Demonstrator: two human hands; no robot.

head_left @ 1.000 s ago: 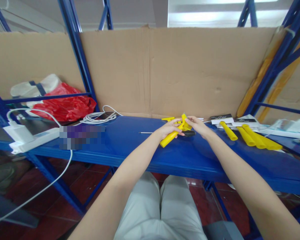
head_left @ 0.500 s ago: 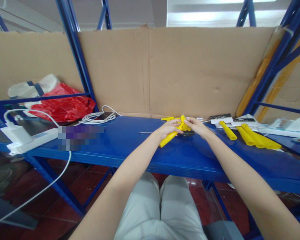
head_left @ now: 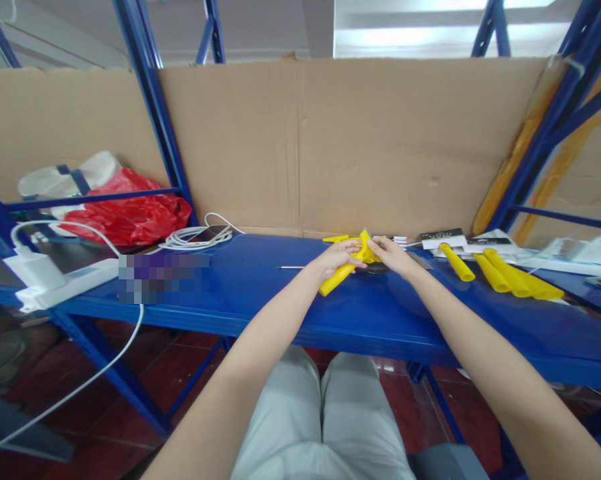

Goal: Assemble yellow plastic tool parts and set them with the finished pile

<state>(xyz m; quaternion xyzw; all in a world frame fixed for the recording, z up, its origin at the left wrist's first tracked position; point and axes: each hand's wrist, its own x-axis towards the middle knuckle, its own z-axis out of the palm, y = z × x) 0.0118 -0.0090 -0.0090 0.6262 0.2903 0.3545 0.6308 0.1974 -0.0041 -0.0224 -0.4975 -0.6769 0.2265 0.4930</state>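
Observation:
My left hand is closed around a yellow scraper, whose tubular handle slants down to the left. Fingers of my right hand grip its head from the other side. The upper tip of that head shows between the hands, partly covered by the fingers. Under the hands lies a dark object, mostly hidden. A thin metal rod, like a screwdriver shaft, sticks out to the left on the blue table. Just behind my left hand rests another small yellow piece.
Several yellow handles lie at the right beside black-and-white packets. At the left are a white power strip, a coiled white cable and a red plastic bag. A cardboard panel stands behind the table.
Both hands stay on the scraper in nearly the same place. My right hand's fingers have shifted slightly on its head.

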